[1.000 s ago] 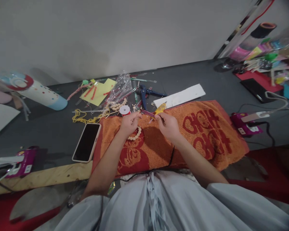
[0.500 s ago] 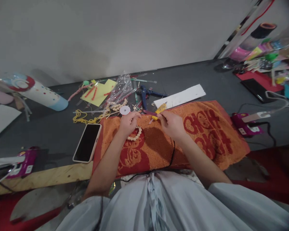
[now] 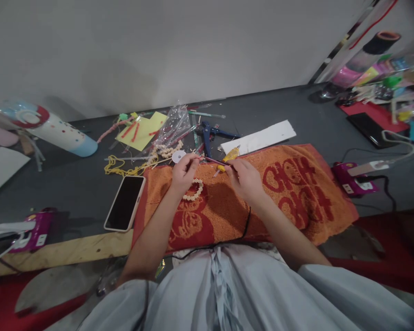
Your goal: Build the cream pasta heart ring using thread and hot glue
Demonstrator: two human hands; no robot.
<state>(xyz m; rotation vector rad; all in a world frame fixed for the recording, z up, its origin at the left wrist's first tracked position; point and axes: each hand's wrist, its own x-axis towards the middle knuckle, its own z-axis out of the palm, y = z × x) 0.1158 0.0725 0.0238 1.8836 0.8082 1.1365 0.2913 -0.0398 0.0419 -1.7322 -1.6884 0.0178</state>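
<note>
The pale ring [image 3: 194, 198] lies on the towel [image 3: 221, 197] beside your left hand [image 3: 184, 174]; its fingertips press together, on what I cannot tell. Your right hand [image 3: 245, 178] pinches a thin purple tool [image 3: 216, 161] between both hands; a loose grip could jab them.

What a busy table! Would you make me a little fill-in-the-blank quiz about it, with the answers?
The towel is mostly ____, with some red.
The smartphone lies face ____.
The paper under the red strips is ____.
The right hand holds a slim tool whose tip points toward the ____ hand.

Missing words: orange; up; yellow; left.
</note>
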